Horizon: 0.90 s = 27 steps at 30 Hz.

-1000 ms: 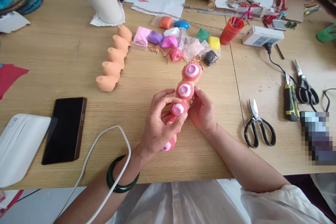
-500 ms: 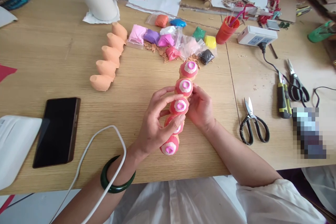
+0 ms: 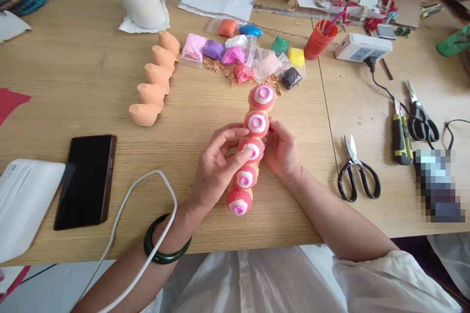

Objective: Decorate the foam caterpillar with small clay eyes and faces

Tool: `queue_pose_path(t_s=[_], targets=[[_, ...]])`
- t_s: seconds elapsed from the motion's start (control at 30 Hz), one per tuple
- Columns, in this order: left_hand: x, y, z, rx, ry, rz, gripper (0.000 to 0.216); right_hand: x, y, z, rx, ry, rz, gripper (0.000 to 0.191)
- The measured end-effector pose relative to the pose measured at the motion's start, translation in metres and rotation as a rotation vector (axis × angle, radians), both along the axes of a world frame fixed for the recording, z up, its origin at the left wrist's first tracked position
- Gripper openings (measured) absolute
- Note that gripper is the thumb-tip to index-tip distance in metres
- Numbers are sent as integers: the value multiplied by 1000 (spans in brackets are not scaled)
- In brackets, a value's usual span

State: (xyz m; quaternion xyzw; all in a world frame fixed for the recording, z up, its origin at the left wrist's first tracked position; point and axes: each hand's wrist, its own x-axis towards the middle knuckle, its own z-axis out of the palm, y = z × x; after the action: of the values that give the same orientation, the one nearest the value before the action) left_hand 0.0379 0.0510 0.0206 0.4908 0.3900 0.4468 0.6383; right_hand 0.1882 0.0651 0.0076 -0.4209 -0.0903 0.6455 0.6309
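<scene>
A strip of five domes (image 3: 258,150), each dome pink-red with a white patch and a raised pink ring, lies between the two hands above the wooden surface (image 3: 279,225), its length running from near the clay packets toward the person. The left hand (image 3: 215,168) approaches from the left; its grip is clamped on the strip, the thumb lying across the middle dome and partly covering its ring, the bent fingers at the strip's left side. The right hand (image 3: 281,151) has its grip closed on the opposite edge, thumb beside the second dome from the far end, the other fingertips partly hidden behind the strip. Beyond the far dome are small clear packets of coloured clay (image 3: 235,55); to their left lies a plain peach five-domed strip (image 3: 157,76). A red cup of sticks (image 3: 317,45) stands right of the packets. Black-handled scissors (image 3: 353,158) lie right of the right hand, blades slightly parted; a dark smartphone (image 3: 86,181) lies well to the left.
</scene>
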Motion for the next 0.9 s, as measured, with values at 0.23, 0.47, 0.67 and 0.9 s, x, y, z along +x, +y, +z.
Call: queue_pose_path(t_s=[0.23,0.47,0.67,0.9], targets=[[2,-1,3,2,-2,8,26,0,1,0,-11,-94,21,32],[2,1,5,-55,14,12,29,-2,2,2,-1,-58,7,32],[0,0,9,-184,-3,9,27,-1,2,3,8,-64,16,35],[0,8,11,-463,-112,75,26,-2,4,1,7,-104,54,40]])
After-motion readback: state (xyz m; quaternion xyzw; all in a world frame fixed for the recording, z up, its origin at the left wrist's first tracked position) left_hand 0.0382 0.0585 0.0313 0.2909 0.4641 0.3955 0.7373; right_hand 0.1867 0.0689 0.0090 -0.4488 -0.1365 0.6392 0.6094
